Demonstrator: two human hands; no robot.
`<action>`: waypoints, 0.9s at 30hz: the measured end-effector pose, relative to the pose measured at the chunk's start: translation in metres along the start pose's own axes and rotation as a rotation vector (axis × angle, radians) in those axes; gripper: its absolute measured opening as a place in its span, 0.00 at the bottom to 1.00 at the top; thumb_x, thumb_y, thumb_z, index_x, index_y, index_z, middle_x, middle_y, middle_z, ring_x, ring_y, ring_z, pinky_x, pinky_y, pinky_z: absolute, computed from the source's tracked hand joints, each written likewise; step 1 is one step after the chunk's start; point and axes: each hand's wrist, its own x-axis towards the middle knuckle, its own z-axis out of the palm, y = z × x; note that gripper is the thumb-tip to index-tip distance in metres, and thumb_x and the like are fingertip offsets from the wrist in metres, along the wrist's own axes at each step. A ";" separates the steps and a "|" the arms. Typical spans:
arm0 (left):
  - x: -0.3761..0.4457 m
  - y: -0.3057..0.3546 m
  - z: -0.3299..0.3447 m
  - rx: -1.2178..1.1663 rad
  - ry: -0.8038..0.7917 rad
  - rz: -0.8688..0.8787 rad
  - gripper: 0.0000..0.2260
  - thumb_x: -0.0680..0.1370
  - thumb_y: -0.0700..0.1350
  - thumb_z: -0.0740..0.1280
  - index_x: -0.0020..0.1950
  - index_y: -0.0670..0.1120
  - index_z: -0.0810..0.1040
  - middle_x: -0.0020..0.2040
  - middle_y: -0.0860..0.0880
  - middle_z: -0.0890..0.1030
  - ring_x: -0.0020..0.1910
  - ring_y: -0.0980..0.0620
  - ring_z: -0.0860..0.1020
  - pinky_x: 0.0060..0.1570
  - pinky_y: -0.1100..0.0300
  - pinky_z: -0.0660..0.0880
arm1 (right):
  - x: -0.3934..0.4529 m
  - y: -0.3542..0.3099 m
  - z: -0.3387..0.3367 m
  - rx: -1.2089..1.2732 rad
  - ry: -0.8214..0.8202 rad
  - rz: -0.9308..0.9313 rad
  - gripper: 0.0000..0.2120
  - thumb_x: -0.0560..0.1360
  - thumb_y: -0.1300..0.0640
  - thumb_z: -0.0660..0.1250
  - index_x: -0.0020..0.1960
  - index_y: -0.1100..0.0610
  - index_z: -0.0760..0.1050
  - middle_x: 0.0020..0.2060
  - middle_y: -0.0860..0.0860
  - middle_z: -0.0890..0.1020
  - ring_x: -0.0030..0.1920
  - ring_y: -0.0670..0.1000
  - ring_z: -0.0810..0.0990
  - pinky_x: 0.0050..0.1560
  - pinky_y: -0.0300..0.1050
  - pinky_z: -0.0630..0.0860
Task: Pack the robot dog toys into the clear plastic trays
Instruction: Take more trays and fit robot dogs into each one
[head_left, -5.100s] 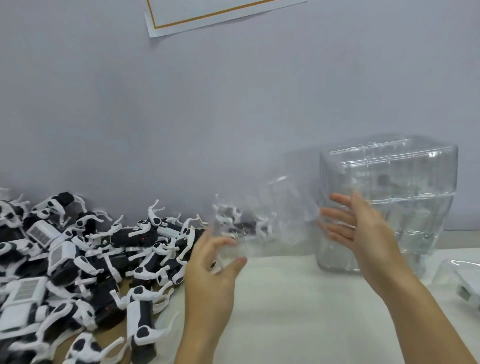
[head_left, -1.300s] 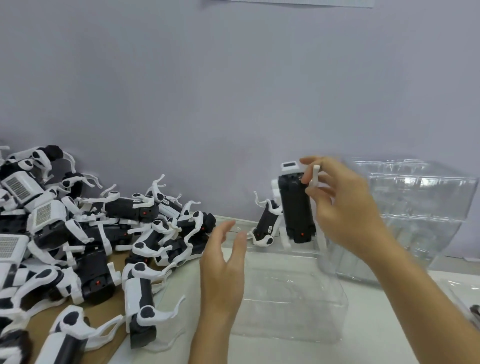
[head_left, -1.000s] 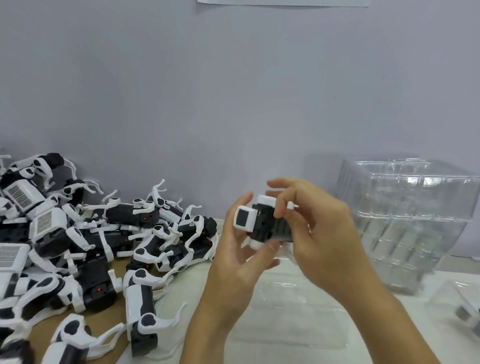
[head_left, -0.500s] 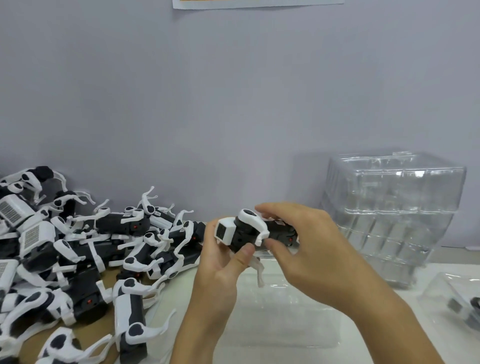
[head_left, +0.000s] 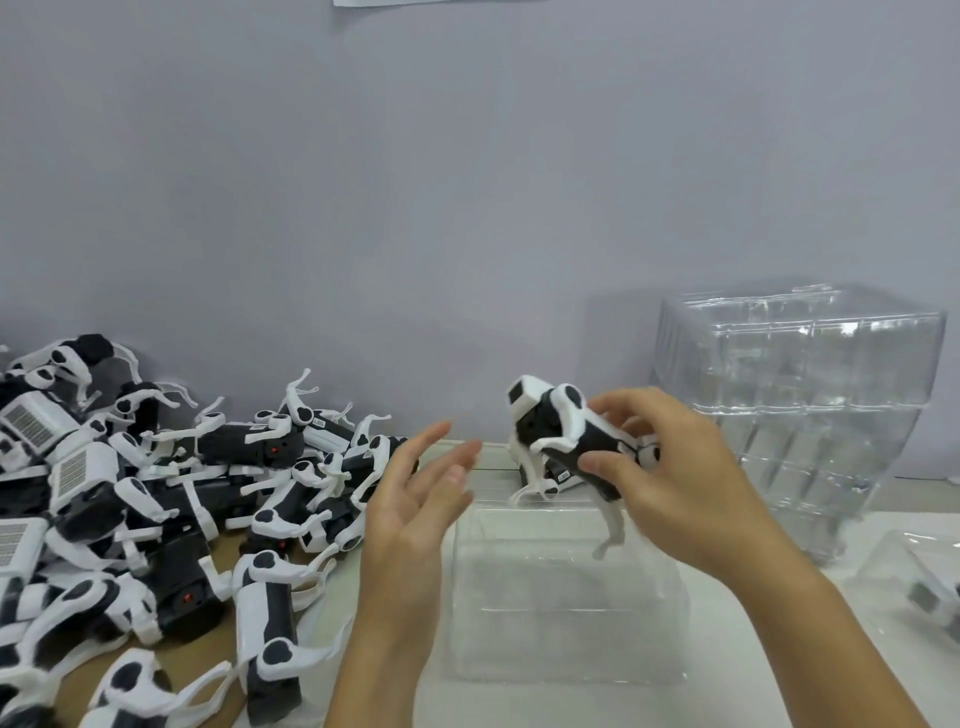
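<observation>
My right hand (head_left: 675, 478) grips a black-and-white robot dog toy (head_left: 558, 434) by its rear body. The toy hangs tilted, head up-left, over the far edge of a clear plastic tray (head_left: 566, 597) lying on the table in front of me. My left hand (head_left: 415, 514) is open with fingers spread, just left of the tray and apart from the toy. A second toy sits partly hidden behind the held one.
A heap of several robot dog toys (head_left: 156, 509) covers the left of the table, partly on brown cardboard (head_left: 218, 654). A tall stack of clear trays (head_left: 795, 415) stands at the right by the wall. Another clear tray with a toy (head_left: 930, 592) lies at the right edge.
My left hand has let go of the toy and opened, drawing back to the left. My right hand now holds the toy alone, slightly higher and further right above the tray.
</observation>
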 end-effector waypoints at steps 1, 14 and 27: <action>0.001 -0.005 -0.003 0.058 0.067 0.001 0.15 0.76 0.43 0.70 0.62 0.52 0.79 0.56 0.52 0.84 0.60 0.56 0.80 0.60 0.53 0.73 | 0.001 0.005 0.000 -0.008 0.035 0.017 0.19 0.71 0.60 0.76 0.47 0.37 0.74 0.44 0.40 0.78 0.48 0.36 0.74 0.45 0.23 0.66; 0.005 -0.052 0.002 0.313 0.096 -0.384 0.21 0.77 0.34 0.64 0.56 0.61 0.77 0.60 0.59 0.78 0.63 0.57 0.74 0.56 0.60 0.69 | -0.009 0.022 0.030 0.047 -0.309 0.083 0.14 0.73 0.62 0.74 0.51 0.44 0.79 0.47 0.39 0.81 0.50 0.38 0.77 0.49 0.29 0.71; 0.002 -0.043 0.007 0.353 0.089 -0.386 0.21 0.77 0.34 0.62 0.59 0.60 0.76 0.58 0.62 0.76 0.59 0.61 0.73 0.45 0.69 0.67 | -0.013 0.028 0.046 -0.230 -0.438 0.183 0.15 0.73 0.60 0.72 0.58 0.48 0.81 0.55 0.46 0.76 0.59 0.49 0.72 0.60 0.47 0.71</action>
